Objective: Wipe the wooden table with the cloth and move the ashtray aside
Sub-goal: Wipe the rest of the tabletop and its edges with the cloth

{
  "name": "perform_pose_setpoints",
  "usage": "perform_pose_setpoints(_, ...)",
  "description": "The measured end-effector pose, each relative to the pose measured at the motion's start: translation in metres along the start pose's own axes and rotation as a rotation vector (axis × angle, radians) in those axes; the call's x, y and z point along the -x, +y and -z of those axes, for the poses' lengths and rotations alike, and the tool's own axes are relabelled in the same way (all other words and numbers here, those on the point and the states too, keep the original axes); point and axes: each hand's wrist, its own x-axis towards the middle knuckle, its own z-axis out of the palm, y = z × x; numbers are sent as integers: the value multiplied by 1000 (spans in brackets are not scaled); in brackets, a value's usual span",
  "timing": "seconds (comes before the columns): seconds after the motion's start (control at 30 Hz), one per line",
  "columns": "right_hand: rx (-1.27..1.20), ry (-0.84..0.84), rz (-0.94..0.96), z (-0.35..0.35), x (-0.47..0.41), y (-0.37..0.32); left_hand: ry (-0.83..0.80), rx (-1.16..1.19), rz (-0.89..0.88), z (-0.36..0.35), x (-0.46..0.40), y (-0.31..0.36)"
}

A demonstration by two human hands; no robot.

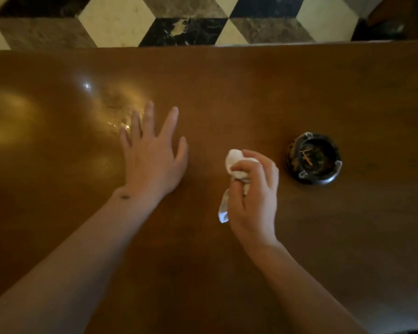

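Observation:
The brown wooden table [263, 92] fills most of the view. My right hand [253, 194] grips a bunched white cloth [235, 165] just above the table's middle; a strip of it hangs below my palm. A dark round ashtray [313, 161] with butts inside stands on the table right of that hand, apart from it. My left hand [152, 153] lies over the table with fingers spread and straight, left of the cloth, holding nothing.
A shiny wet-looking patch [116, 109] reflects light beyond my left fingertips. Past the table's far edge lies a floor of cream, black and grey tiles [184, 20]. A dark object [391, 22] stands at the far right corner.

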Motion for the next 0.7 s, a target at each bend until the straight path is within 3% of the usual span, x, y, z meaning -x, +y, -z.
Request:
perform_pose_setpoints(0.23,36,183,-91,83,27,-25,-24,35,-116,41,69,37)
perform_pose_setpoints(0.7,153,226,-363,254,71,-48,-265,29,-331,111,162,165)
